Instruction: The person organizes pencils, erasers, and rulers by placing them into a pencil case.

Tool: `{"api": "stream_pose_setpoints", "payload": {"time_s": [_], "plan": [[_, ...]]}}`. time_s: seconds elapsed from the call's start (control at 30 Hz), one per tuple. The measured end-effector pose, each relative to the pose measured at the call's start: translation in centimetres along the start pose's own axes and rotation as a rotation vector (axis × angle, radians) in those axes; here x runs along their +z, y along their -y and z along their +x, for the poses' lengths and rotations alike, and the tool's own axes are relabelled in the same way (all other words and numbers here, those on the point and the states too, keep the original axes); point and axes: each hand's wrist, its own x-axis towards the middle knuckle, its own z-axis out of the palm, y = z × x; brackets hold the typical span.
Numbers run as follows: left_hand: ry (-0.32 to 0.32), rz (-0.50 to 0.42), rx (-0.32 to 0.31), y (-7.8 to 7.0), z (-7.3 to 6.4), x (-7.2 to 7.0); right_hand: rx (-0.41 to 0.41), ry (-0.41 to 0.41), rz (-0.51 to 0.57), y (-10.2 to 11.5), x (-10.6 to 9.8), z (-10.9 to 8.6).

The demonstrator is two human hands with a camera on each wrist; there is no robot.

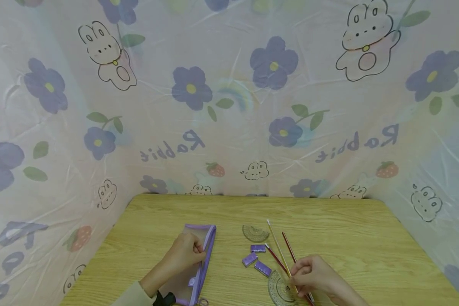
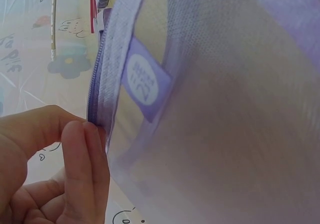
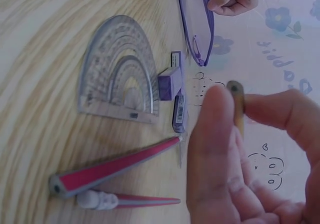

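Left hand [image 1: 183, 253] pinches the zippered edge of a purple-trimmed translucent mesh pouch [image 1: 181, 282]; right hand [image 1: 315, 274] grips a slim yellow pencil [image 1: 278, 245], raised right of the pouch. Step judged in hand: pencil pick-up. Next move calls for clearing the transparent half-round plastic protractor [image 1: 278, 284] and two red pencils [image 1: 288, 246].
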Motion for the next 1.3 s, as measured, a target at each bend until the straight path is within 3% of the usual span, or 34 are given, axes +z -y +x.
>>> {"api": "stream_pose_setpoints", "payload": {"time_s": [0.33,1.3], "plan": [[-0.002,0.004,0.014,0.0,-0.1,0.0,0.034,0.02,0.027,0.9,0.4,0.2],[0.024,-0.026,-0.009,0.1,0.0,0.0,-0.013,0.093,0.045,1.9,2.7,1.8]]}}
